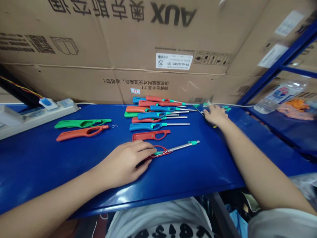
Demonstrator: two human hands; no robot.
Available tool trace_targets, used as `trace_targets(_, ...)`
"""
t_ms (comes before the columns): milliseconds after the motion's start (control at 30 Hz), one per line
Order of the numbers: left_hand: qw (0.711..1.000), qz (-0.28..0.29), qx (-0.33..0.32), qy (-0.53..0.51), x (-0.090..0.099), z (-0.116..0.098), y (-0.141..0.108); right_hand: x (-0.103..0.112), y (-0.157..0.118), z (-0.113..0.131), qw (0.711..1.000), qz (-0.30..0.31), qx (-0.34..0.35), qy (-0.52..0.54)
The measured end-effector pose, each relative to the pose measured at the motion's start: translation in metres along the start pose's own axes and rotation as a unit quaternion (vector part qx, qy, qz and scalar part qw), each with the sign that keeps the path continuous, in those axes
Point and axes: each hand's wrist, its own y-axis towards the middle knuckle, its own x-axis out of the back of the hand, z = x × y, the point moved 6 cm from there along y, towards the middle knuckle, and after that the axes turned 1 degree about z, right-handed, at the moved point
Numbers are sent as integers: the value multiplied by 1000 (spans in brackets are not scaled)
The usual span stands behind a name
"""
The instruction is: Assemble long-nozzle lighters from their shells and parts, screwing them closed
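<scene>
Left hand [128, 162] grasped an opened red lighter [170, 150] on the tabletop [210, 172] — right hand [216, 115], by turquoise pieces [226, 108], had an unclear grip.

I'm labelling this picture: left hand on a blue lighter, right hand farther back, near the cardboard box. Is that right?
Not quite: the head view shows that the lighter under the left hand is red, not blue. The right hand is farther back, near the cardboard box.
</scene>
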Motion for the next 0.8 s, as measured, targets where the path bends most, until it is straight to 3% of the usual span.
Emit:
trace_targets(100,1000,-2,-1,-30,-2,3,0,-5,5,-8,997,27,-64,23)
trace_targets(300,997,-15,-7,-74,-5,5,3,3,2,-5,994,20,-74,72)
trace_targets(400,995,-37,11,-87,-2,6,4,20,-7,8,993,-24,-43,106)
trace_targets(533,985,-82,65,-139,4,8,5,43,-31,48,979,-83,59,178)
trace_targets(567,979,-98,81,-159,5,9,5,48,-41,61,968,-99,94,211)
trace_targets(633,963,-130,113,-207,5,12,6,56,-68,93,897,-93,219,373)
trace_targets(700,942,-153,147,-261,3,17,6,59,-101,122,826,-49,319,461)
trace_targets(800,912,-183,174,-324,-2,24,7,58,-152,157,753,49,442,484)
